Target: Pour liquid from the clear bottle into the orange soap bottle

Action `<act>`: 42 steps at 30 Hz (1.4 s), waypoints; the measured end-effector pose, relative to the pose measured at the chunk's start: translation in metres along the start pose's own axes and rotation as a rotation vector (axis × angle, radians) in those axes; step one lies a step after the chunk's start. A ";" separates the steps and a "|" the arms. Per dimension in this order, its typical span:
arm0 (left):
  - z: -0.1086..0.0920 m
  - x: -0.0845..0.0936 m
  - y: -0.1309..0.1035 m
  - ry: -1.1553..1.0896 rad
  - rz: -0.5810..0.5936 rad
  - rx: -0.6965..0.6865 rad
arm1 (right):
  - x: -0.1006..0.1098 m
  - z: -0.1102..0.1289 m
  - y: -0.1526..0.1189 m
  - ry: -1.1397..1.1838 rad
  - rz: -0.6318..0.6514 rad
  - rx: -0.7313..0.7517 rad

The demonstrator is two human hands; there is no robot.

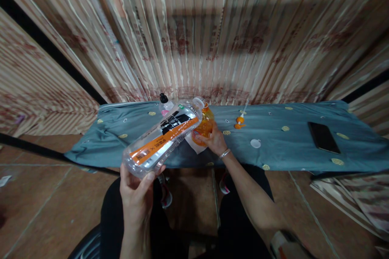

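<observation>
My left hand (139,190) grips the base of a large clear plastic bottle (164,139) with an orange, black and silver label. That bottle is tilted, its neck pointing up and right to the mouth of an orange bottle (206,123). Fingers of my right hand (215,139) are wrapped round the orange bottle, which stands over a white paper (196,145) on the table. Whether liquid passes between the two necks I cannot tell. Right of them lies an orange pump top (240,121) with a clear tube. A round whitish cap (255,143) lies nearer me.
A clear bottle with a black top (164,99) stands behind the large bottle. A dark phone (323,136) lies at the right on the blue-green tablecloth (291,145). Striped curtains (194,40) hang close behind the narrow table.
</observation>
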State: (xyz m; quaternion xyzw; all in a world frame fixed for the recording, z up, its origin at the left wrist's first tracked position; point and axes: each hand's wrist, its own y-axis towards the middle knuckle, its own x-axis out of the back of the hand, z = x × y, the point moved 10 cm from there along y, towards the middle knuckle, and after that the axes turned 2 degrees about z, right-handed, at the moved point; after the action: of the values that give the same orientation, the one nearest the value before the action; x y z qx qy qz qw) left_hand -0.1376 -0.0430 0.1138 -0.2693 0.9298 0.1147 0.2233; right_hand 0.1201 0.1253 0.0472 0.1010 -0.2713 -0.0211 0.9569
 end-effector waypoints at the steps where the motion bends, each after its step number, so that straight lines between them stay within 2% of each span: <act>1: 0.000 0.000 0.000 0.002 0.001 0.000 | 0.000 0.000 0.000 -0.005 0.002 0.000; 42: -0.002 -0.003 0.001 0.061 0.027 0.012 | -0.003 -0.003 0.000 -0.018 0.009 -0.004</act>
State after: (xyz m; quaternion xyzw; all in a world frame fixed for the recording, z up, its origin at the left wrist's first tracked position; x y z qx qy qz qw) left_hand -0.1371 -0.0414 0.1170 -0.2587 0.9404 0.1037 0.1950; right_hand 0.1191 0.1263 0.0437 0.0974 -0.2802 -0.0180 0.9548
